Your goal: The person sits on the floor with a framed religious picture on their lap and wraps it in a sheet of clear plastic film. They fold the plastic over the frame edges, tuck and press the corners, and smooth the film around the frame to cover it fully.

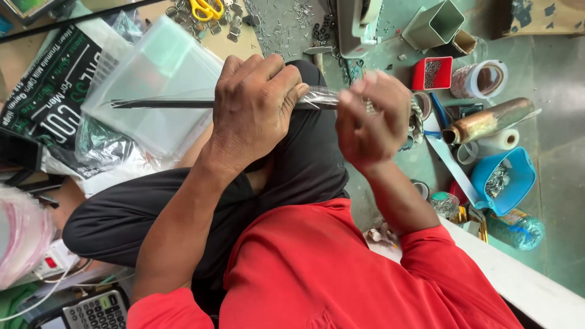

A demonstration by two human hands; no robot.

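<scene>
Clear plastic sleeve held between both hands above the person's lap.

The left hand was closed over a thin black rod and the sleeve's end, fingers curled tight. The right hand pinched the sleeve's other end, fingers bent together; what else lay inside that grip I could not tell. It seemed the work was in the middle: the rod stuck out far to the side, only partly covered. A stack of clear bags lay beside the knee, and yellow scissors rested on the floor beyond.
</scene>
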